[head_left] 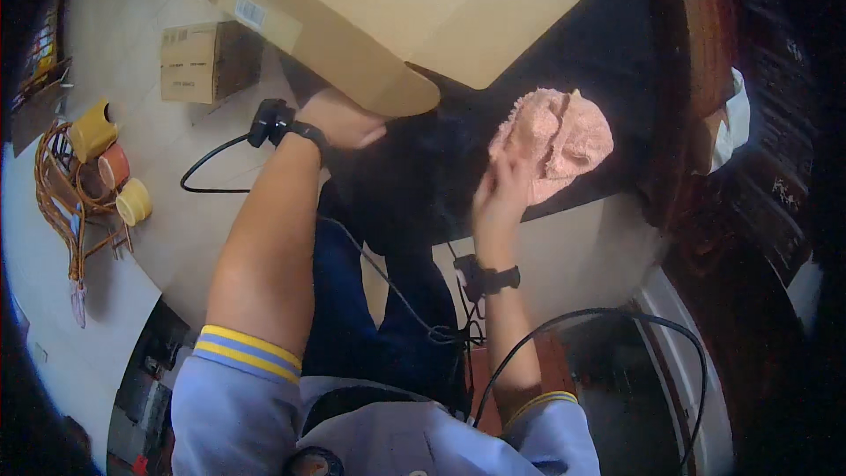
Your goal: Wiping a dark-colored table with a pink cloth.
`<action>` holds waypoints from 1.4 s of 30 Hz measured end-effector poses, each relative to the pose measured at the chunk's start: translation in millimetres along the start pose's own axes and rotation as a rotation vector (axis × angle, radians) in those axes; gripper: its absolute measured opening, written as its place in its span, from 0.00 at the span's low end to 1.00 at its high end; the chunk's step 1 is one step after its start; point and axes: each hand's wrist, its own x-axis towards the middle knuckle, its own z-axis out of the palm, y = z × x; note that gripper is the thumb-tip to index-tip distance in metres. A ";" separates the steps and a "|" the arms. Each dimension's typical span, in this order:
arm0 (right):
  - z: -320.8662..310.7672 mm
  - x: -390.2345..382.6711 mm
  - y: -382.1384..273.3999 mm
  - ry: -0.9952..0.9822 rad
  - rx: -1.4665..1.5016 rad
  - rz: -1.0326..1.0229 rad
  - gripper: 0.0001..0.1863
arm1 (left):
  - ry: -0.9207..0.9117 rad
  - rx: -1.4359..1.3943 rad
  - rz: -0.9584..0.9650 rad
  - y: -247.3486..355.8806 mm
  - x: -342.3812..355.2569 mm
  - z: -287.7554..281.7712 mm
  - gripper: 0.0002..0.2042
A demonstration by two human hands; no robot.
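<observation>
A large brown cardboard box (493, 9) with its flaps folded out fills the top middle. My left hand (339, 120) is at the near edge of its long flap (352, 62), which covers part of the hand; the fingers that show are curled in against the cardboard. To the right, my right hand (504, 187) is closed on a crumpled pink cloth (564, 141) with a fluffy towel-like surface. The cloth is bunched up over a dark surface (423, 176), apart from the box.
A smaller cardboard box (198, 62) stands on the pale floor at the upper left. Below it is a rattan stand (70, 203) with yellow and orange pots. Dark wooden furniture (705, 53) lines the right. Black cables (617, 310) run from my wrist straps.
</observation>
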 end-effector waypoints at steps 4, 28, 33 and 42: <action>6.2 -12.8 -2.0 -0.109 -0.078 -0.146 0.25 | -0.018 0.013 0.017 3.8 -0.3 -9.8 0.15; 56.1 -39.6 -46.6 -0.323 -0.134 -0.460 0.26 | 0.195 -0.175 0.099 -1.7 -5.4 -9.3 0.13; 8.2 75.0 30.7 -0.020 -0.350 -0.558 0.24 | 0.096 0.010 0.081 -2.8 -4.2 -0.9 0.15; -47.9 189.2 127.2 0.467 -0.634 -0.363 0.19 | 0.021 0.044 0.025 -4.6 -1.1 -5.6 0.18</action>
